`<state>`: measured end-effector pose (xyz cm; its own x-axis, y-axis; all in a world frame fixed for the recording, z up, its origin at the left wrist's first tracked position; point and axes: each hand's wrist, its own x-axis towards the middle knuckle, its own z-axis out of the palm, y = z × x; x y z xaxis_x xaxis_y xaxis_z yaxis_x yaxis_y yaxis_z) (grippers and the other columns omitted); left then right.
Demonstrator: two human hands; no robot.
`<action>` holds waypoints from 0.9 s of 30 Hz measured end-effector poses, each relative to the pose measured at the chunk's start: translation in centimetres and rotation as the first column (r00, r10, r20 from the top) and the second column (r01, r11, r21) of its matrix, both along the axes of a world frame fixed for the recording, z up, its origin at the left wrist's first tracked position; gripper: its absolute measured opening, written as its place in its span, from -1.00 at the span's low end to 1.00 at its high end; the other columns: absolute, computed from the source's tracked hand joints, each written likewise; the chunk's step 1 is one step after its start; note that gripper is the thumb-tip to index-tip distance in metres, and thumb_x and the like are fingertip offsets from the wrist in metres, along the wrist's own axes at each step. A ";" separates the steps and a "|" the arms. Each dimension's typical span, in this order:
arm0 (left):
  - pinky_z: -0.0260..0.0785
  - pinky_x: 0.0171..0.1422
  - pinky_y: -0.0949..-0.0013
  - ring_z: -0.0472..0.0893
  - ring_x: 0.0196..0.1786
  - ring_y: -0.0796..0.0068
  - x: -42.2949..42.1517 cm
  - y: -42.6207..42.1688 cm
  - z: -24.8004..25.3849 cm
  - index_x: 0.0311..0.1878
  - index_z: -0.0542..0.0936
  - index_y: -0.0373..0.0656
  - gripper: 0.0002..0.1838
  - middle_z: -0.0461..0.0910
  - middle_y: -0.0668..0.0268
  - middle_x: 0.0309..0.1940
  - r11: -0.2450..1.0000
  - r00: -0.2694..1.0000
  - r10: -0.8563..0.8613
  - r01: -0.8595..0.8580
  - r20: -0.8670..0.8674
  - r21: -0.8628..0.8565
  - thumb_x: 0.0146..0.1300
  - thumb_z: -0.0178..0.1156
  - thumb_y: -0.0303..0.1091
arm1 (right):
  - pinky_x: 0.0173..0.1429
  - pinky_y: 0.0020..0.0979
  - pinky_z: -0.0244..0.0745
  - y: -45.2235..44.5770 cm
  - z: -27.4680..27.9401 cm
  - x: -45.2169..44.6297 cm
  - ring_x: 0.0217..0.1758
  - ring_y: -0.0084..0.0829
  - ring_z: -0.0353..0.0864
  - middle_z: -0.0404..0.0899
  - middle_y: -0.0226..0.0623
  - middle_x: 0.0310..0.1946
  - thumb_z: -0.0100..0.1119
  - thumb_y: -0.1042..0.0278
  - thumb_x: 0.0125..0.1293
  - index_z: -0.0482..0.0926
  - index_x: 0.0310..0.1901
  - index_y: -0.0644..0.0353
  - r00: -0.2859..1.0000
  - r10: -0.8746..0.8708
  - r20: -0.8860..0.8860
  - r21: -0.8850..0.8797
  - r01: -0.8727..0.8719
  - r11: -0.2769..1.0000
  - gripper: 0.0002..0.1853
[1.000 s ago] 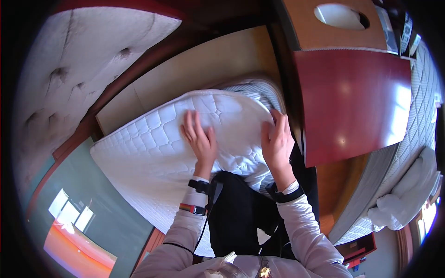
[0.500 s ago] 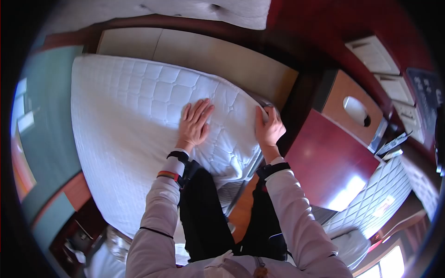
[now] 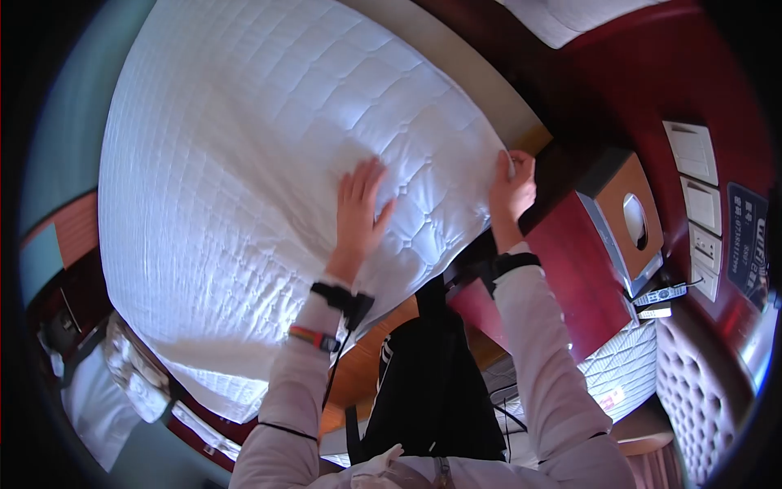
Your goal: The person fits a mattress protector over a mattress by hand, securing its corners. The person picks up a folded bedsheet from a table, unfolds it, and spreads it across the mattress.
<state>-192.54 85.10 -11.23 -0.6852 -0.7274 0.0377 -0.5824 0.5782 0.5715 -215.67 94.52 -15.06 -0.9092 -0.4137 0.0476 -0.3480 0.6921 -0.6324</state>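
Quilted pad [image 3: 277, 155], one, its edge pinched in the right hand [image 3: 513, 194]; left hand [image 3: 361, 210] lies flat on it, fingers extended. One wall sign [image 3: 745, 244] reads "WiFi"; four white plates [image 3: 700, 204] sit beside it.

A box [image 3: 611, 224] is sitting on the red tabletop [image 3: 585, 277], a remote [image 3: 661, 295] lying beside it. Switches [image 3: 691, 152] and a sign [image 3: 745, 244] are lining the wall [image 3: 643, 90].

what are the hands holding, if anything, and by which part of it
The right hand holds the white quilted fabric mattress pad by its edge; the left hand lies open against its face, not gripping.
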 end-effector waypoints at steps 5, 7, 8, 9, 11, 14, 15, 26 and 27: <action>-0.10 0.44 -0.07 0.21 0.36 0.07 13.7 12.4 2.2 0.21 0.32 -0.19 -0.37 0.24 0.12 0.30 0.972 0.972 0.105 -0.145 0.209 0.186 0.11 0.23 -0.11 | -0.27 -0.03 0.46 1.5 1.6 -3.7 -0.39 0.09 0.59 0.62 -0.12 -0.47 0.10 0.20 0.28 0.40 -0.11 0.03 0.960 0.268 0.087 0.201 -0.280 0.939 -0.79; -0.12 0.45 -0.07 0.17 0.38 0.07 17.9 16.8 3.0 0.24 0.28 -0.20 -0.29 0.20 0.12 0.32 0.944 0.943 0.178 -0.244 0.280 0.222 0.07 0.27 -0.09 | -0.24 0.00 0.46 0.5 1.0 -4.3 -0.34 0.10 0.60 0.61 -0.08 -0.42 0.02 0.27 0.31 0.34 -0.01 0.02 0.955 0.296 0.003 0.425 -0.269 0.864 -0.76; -0.13 0.45 -0.07 0.16 0.39 0.08 19.7 18.9 3.6 0.25 0.26 -0.20 -0.26 0.18 0.13 0.33 0.922 0.928 0.231 -0.305 0.291 0.240 0.05 0.29 -0.10 | -0.21 0.00 0.47 0.3 0.3 -4.7 -0.28 0.09 0.60 0.61 -0.04 -0.36 -0.02 0.32 0.31 0.31 0.03 0.03 0.959 0.283 -0.015 0.520 -0.234 0.822 -0.74; -0.14 0.46 -0.07 0.14 0.39 0.08 21.5 20.7 4.0 0.26 0.24 -0.20 -0.23 0.17 0.13 0.34 0.896 0.909 0.285 -0.365 0.303 0.254 0.03 0.31 -0.10 | -0.14 -0.04 0.45 0.9 -1.2 -5.8 -0.18 0.06 0.57 0.57 -0.01 -0.27 -0.02 0.35 0.29 0.32 0.02 0.06 0.937 0.337 -0.093 0.474 -0.256 0.843 -0.73; -0.15 0.46 -0.08 0.12 0.40 0.09 24.8 23.9 4.1 0.28 0.22 -0.18 -0.18 0.14 0.14 0.34 0.872 0.866 0.332 -0.433 0.374 0.230 -0.03 0.36 -0.14 | 0.11 -0.13 0.33 1.0 -1.0 -6.1 0.07 -0.04 0.40 0.43 -0.01 -0.08 0.02 0.42 0.22 0.35 0.03 0.17 0.872 0.458 -0.172 0.437 -0.349 0.829 -0.68; -0.11 0.46 -0.05 0.16 0.38 0.12 28.8 27.3 2.5 0.25 0.25 -0.12 -0.20 0.18 0.17 0.31 0.873 0.819 0.397 -0.477 0.415 0.107 -0.12 0.39 -0.34 | 0.21 -0.15 0.25 0.6 4.6 0.4 0.13 -0.05 0.33 0.39 -0.06 -0.04 0.14 0.45 0.15 0.36 0.08 0.23 0.705 0.613 -0.358 0.359 -0.502 0.787 -0.58; -0.08 0.45 -0.04 0.18 0.37 0.12 29.9 27.6 2.1 0.24 0.27 -0.10 -0.21 0.20 0.18 0.30 0.869 0.811 0.415 -0.487 0.413 0.084 -0.14 0.38 -0.39 | 0.23 -0.15 0.23 1.0 5.6 3.6 0.15 -0.04 0.31 0.37 -0.06 0.00 0.17 0.45 0.13 0.34 0.11 0.23 0.645 0.691 -0.325 0.311 -0.618 0.722 -0.53; 0.40 -0.20 0.16 0.53 -0.24 0.11 41.3 29.3 3.6 -0.18 0.49 -0.16 -0.64 0.52 0.20 -0.34 0.843 0.865 0.471 -0.499 0.174 0.198 -0.16 0.15 -0.59 | 0.46 -0.05 -0.05 11.0 8.6 34.8 0.43 -0.25 0.08 0.11 -0.23 0.37 0.24 0.42 0.00 0.22 0.32 0.00 -0.161 0.965 0.205 0.270 -0.939 -0.214 -0.23; 0.40 -0.24 0.17 0.54 -0.27 0.11 41.8 30.2 5.3 -0.19 0.49 -0.16 -0.65 0.52 0.21 -0.36 0.868 0.890 0.437 -0.456 0.134 0.197 -0.17 0.15 -0.60 | 0.46 -0.06 -0.05 11.2 8.4 35.5 0.43 -0.27 0.09 0.10 -0.26 0.38 0.19 0.48 0.01 0.23 0.32 0.00 -0.153 0.970 0.188 0.326 -0.922 -0.208 -0.25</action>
